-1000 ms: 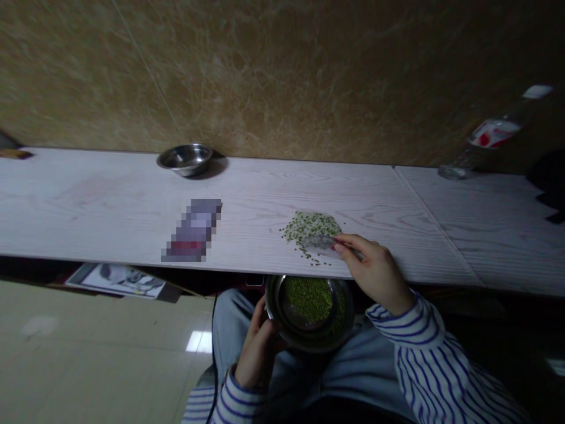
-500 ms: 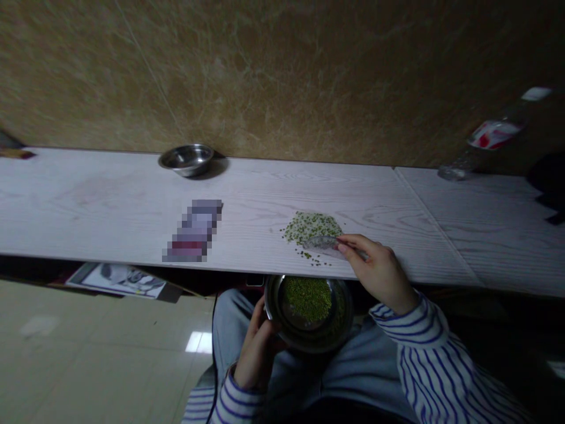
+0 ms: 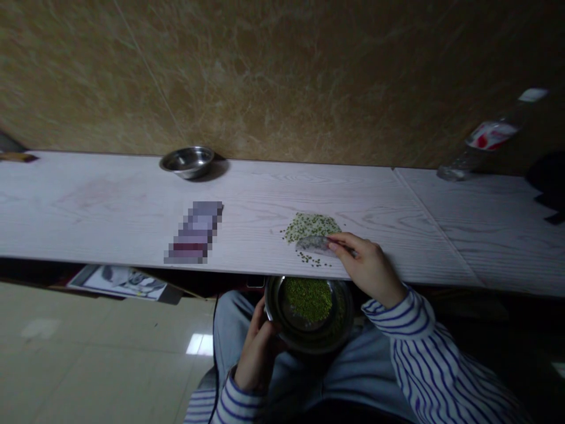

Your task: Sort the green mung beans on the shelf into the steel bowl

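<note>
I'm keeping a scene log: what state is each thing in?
Large bowl: uncovered, partly filled with green beans
Left hand: gripping large bowl
Grey piece: pinched in right hand
Green-and-white pile: loose, spread on counter
Small bowl: upright, uncovered
Bottle: upright, capped
Pixelated item: lying flat; details hidden

The left hand (image 3: 256,355) partly hides the lower bowl (image 3: 341,323).

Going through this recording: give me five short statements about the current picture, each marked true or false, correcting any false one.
1. The left hand holds a bowl with green grains inside. True.
2. The right hand is empty. False: the right hand holds a greyish piece.
3. Another bowl stands near the wall. True.
4. The bottle has no cap. False: the bottle has a white cap.
5. More grains lie on the table. True.
</note>
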`<state>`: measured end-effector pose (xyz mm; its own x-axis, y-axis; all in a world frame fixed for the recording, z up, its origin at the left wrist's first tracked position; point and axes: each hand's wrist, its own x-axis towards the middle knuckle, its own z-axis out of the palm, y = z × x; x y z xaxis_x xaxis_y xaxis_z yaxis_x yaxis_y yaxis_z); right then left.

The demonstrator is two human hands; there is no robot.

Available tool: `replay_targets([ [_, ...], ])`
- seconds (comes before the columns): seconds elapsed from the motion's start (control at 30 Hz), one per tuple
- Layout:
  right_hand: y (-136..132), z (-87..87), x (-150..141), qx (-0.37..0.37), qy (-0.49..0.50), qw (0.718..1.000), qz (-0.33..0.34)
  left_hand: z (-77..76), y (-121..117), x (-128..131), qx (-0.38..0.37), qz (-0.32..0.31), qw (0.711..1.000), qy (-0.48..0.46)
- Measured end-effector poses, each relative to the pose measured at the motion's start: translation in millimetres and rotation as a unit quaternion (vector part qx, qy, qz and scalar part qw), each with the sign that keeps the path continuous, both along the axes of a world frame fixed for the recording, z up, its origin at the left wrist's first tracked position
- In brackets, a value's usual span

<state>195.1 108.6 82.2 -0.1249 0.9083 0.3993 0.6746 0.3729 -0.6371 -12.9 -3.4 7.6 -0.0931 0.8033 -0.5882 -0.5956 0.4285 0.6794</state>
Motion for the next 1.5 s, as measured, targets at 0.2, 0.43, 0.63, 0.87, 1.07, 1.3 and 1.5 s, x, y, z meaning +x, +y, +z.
replay_targets([
  [0.2,4.0,1.0,-4.9,-0.025,-0.006,0.999,0.025,1.6,-0.1,-0.3,0.003,-0.001,1.0,-0.001],
  [0.43,-0.5,4.6,2.1,-0.048,0.005,0.998,0.05,-1.7,1.6,-3.3,0.009,0.001,1.0,0.013],
  [0.63,-8.7,1.3,13.5,-0.054,0.068,0.996,0.001,3.3,3.8,-2.4,0.009,0.004,1.0,0.025],
  [0.87,-26.8,-12.2,31.1,-0.064,0.137,0.984,-0.097,1.8,4.9,3.2,0.022,-0.003,1.0,0.003],
  [1.07,-39.1,-12.5,14.8,-0.086,0.154,0.977,-0.115,-2.4,4.8,5.0,0.023,0.002,1.0,0.006],
  [1.3,-47.7,-11.2,4.0,-0.089,0.159,0.978,-0.104,-2.3,4.1,5.6,0.023,0.008,1.0,-0.002],
  [1.5,-41.2,-14.2,12.3,-0.085,0.176,0.973,-0.12,2.5,3.3,3.2,0.025,0.014,1.0,0.004],
])
